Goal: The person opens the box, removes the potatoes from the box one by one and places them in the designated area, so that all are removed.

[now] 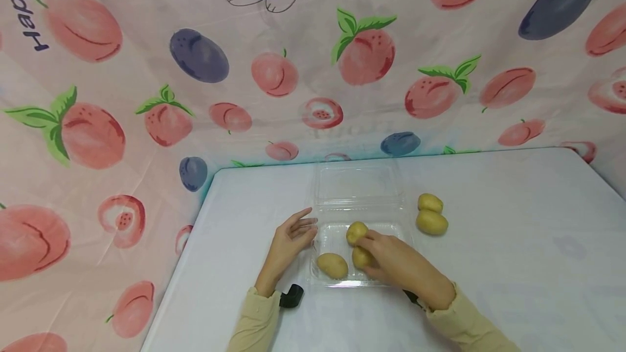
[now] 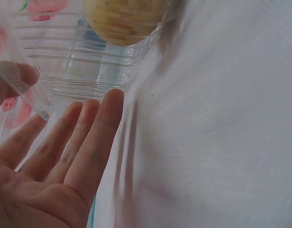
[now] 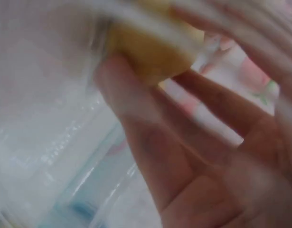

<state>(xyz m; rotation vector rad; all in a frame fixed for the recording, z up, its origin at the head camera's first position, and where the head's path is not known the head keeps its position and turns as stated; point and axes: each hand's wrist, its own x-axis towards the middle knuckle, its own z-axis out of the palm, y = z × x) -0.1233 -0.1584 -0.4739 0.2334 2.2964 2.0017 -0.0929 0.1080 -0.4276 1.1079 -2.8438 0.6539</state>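
My right hand [image 1: 398,262] grips a yellow potato [image 1: 361,258] between thumb and fingers, low inside the clear plastic clamshell box [image 1: 337,283]. In the right wrist view the held potato [image 3: 150,52] shows blurred among the fingers. Just behind it in the box is a second potato [image 1: 356,231], and a third potato [image 1: 332,266] lies at the front left corner. On the box's left side, my left hand [image 1: 289,243] has its fingers extended. The left wrist view shows those fingertips [image 2: 116,97] right at the ribbed box wall [image 2: 89,80].
Two more potatoes, one yellow potato [image 1: 432,222] in front of another [image 1: 430,202], lie on the white table [image 1: 513,243] right of the box. The box's lid [image 1: 359,184] lies folded back toward the fruit-print cloth [image 1: 293,26] behind the table.
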